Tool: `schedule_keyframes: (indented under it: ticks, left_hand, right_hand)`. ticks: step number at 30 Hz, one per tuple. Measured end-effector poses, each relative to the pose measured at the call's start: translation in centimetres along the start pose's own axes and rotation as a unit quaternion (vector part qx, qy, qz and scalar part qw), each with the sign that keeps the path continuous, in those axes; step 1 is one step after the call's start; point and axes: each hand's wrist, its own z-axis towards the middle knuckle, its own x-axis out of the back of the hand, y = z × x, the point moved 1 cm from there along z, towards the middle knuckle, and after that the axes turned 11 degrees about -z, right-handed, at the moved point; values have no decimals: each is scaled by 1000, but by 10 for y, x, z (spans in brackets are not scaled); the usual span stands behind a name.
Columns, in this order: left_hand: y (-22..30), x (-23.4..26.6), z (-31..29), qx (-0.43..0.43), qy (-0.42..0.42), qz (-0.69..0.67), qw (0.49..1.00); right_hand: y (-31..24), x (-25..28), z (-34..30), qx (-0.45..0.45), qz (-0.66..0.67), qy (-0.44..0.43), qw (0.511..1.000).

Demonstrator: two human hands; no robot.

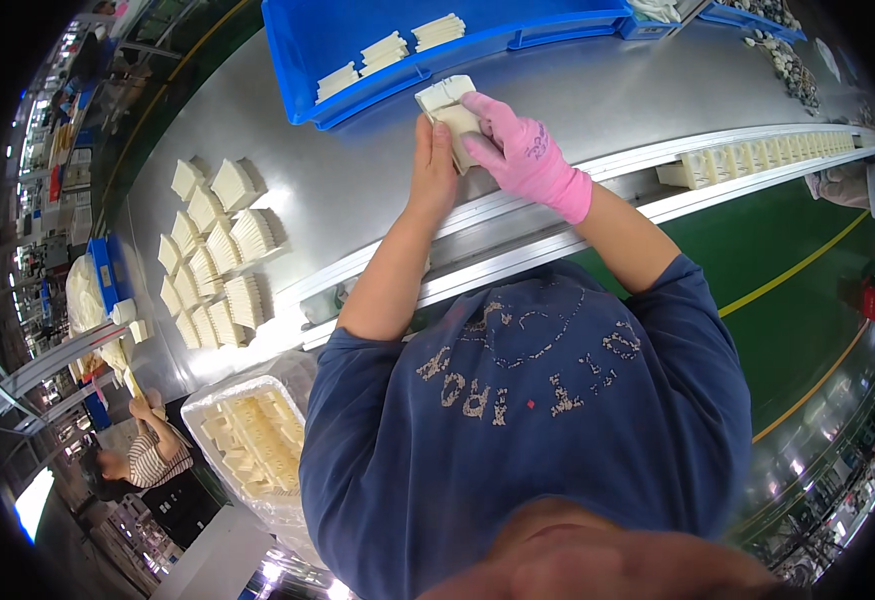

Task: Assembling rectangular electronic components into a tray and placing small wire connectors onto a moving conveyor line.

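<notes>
Over the metal table, in front of the blue tray, I hold a cream rectangular plastic piece (455, 121) with both hands. Its far end is whiter and looks like a flap or lid; I cannot tell which. My left hand (432, 172), bare, grips the piece along its left side, thumb on top. My right hand (525, 152), in a pink glove, closes on its right side with thumb and fingers. The blue tray (295, 75) holds several stacks of thin cream strips (384, 52) just beyond my hands.
Rows of stacked cream pieces (215, 250) stand on the metal table (347, 190) at left. A plastic-lined box (257, 440) of cream parts is at lower left. A rail (697, 205) carries a row of cream parts (767, 160) on the right. Another person (152, 460) works at far left.
</notes>
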Motion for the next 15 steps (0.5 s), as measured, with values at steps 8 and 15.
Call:
schedule_keyframes:
  ticks: [8,15]
  left_hand:
    - [4,0,3,-16,-22,19,999]
    - [4,-4,-2,35,-4,-38,999]
  right_hand:
    - [-5,1,-1,17,-7,36,999]
    - [-8,10,3,37,37,-6,999]
